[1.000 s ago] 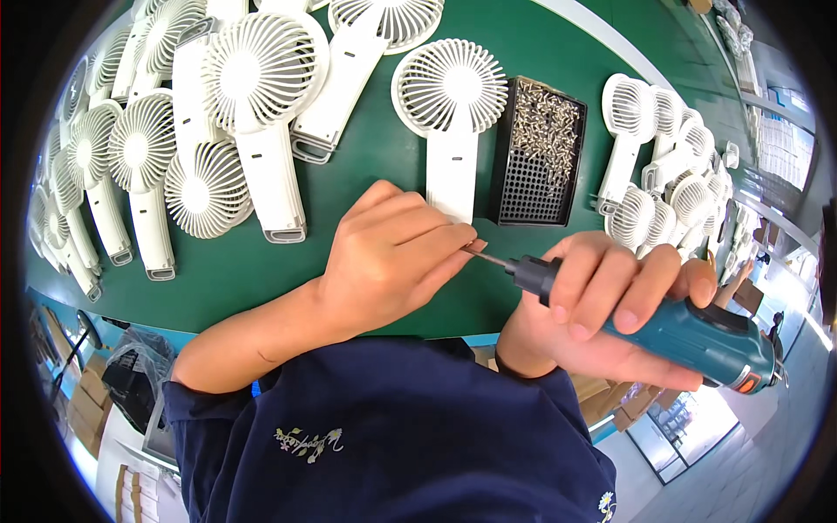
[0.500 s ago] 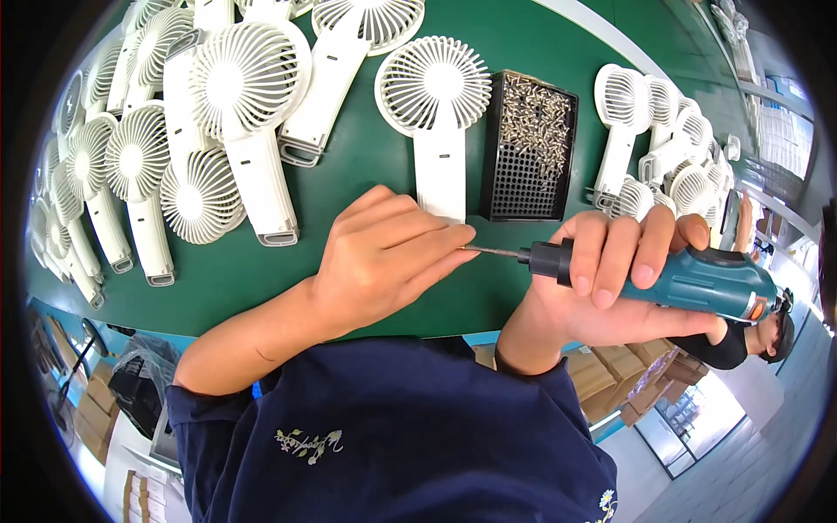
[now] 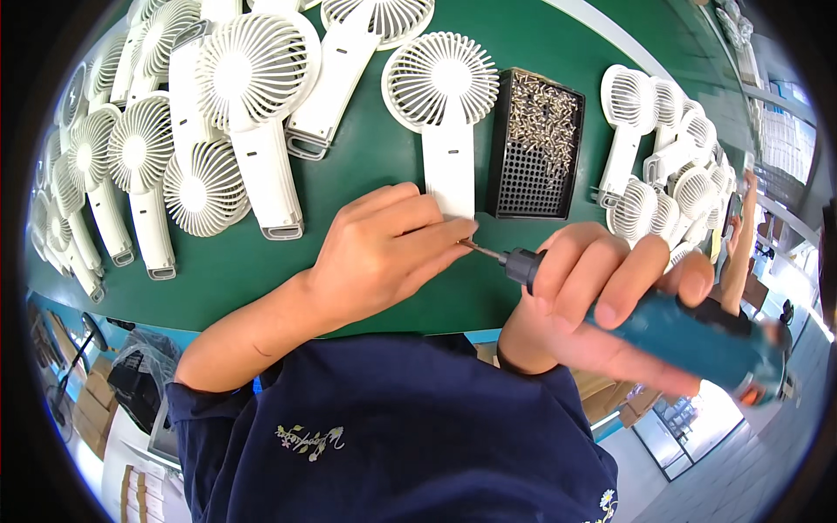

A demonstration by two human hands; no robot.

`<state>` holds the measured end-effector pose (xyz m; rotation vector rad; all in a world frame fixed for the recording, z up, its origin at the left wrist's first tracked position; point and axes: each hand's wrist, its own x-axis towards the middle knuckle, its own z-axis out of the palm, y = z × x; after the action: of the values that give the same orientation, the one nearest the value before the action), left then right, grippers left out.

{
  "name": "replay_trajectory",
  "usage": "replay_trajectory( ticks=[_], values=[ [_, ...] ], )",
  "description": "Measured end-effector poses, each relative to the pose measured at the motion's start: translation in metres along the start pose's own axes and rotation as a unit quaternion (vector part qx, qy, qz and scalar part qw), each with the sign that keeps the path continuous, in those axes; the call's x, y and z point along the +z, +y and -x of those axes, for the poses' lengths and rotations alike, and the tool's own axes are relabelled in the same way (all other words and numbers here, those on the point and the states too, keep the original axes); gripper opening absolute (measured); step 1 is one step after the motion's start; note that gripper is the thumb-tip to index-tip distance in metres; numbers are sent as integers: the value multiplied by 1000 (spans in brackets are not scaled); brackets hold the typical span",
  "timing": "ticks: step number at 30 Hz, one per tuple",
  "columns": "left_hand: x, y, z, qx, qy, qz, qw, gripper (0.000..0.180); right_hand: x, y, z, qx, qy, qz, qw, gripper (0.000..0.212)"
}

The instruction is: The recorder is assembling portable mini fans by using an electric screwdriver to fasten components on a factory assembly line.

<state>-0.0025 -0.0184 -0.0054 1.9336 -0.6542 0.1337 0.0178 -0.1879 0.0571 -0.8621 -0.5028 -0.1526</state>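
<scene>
A white handheld fan (image 3: 448, 161) lies on the green table, its round grille away from me and its handle toward me. My left hand (image 3: 388, 240) is closed at the handle's near end, its fingers hiding that end. In my right hand (image 3: 602, 292) is a teal electric screwdriver (image 3: 697, 336), gripped with the fingers wrapped round its body. The tool slants, its rear lower right and its thin bit meeting my left fingertips by the handle end. Whether a screw sits at the tip is too small to tell.
Right of the fan stands a black screw tray (image 3: 534, 187) with many small screws. More white fans (image 3: 248, 113) crowd the table's left side, some stacked. Another fan group (image 3: 632, 148) lies at the right. A co-worker's arm (image 3: 737, 248) shows at the far right.
The screwdriver's rear has swung down toward me, so the tool slants more, while its tip stays by my left fingers. At the far right, the co-worker's position has shifted.
</scene>
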Motion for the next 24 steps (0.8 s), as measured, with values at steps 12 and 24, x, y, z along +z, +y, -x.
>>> replay_trajectory(
  ticks=[12,24],
  values=[
    [-3,-1,1,-45,9,-21,999,46,11,11,9,-17,-63,82,995,75],
    [-3,-2,3,-54,6,-10,998,48,22,13,15,-9,-84,159,984,40]
  ],
)
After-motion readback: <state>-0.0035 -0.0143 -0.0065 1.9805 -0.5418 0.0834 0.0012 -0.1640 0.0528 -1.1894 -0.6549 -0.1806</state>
